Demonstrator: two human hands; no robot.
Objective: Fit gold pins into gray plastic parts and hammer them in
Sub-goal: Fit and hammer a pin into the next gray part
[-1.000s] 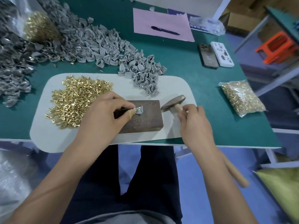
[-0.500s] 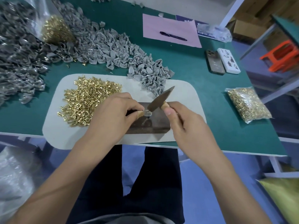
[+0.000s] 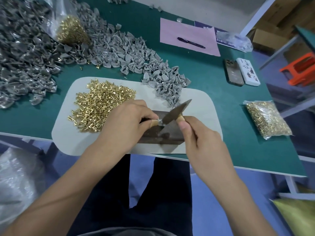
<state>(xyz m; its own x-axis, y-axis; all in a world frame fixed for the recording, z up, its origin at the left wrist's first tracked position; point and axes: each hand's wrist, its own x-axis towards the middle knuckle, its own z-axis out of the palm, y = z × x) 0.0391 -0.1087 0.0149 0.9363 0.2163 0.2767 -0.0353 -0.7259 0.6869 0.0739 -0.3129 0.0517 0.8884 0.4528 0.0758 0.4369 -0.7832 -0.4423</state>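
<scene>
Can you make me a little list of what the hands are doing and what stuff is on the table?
left hand: pinches a gray part on the dark block
right hand: grips the hammer, its head down at the part
loose gold pins: heaped on the pale mat
spare gray parts: piled behind the mat
bag of pins: on the right of the green table
</scene>
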